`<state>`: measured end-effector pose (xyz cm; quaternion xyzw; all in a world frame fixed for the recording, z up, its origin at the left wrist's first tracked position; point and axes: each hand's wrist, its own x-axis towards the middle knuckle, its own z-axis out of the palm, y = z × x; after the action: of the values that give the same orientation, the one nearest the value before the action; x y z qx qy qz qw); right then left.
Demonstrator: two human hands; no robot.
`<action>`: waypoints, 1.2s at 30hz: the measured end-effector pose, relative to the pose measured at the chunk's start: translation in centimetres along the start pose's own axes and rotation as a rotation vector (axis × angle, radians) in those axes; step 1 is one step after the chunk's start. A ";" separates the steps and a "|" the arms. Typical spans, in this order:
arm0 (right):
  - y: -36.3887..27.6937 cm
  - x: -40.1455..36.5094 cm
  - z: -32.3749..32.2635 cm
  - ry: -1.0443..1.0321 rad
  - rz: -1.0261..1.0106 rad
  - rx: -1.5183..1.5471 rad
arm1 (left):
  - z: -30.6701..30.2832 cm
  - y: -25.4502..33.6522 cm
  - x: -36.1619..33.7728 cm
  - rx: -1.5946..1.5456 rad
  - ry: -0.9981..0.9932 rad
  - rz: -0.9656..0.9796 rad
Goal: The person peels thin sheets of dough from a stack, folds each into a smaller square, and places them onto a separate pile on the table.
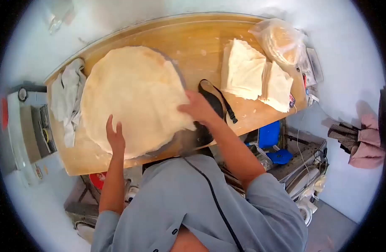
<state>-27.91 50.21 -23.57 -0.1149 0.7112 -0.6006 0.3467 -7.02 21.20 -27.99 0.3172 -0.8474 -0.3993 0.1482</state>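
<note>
A large round sheet of pale dough [134,96] lies on the left half of the wooden table, with a darker round rim showing beneath its right side. Over its lower left part is my left hand [115,136], fingers spread and nothing in them. My right hand [198,108] is at the sheet's right edge, its fingers closed at the border, where the dough looks uneven. Beside that hand lies a black strap [218,96] with a buckle.
Folded pale sheets [244,70] and a smaller folded stack [277,87] lie on the table's right side, near a plastic bag of round flat pieces [282,42]. A grey cloth [69,96] lies at the left. Blue items [269,134] are below the table.
</note>
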 end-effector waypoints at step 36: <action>8.3 -5.5 -33.3 0.746 -0.341 -0.405 | 1.5 3.8 -8.1 0.272 -0.341 0.284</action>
<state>-42.73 81.28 -28.14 -0.0717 0.8614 -0.4985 -0.0662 -3.23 29.15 -26.00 0.1402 -0.9420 -0.3047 0.0141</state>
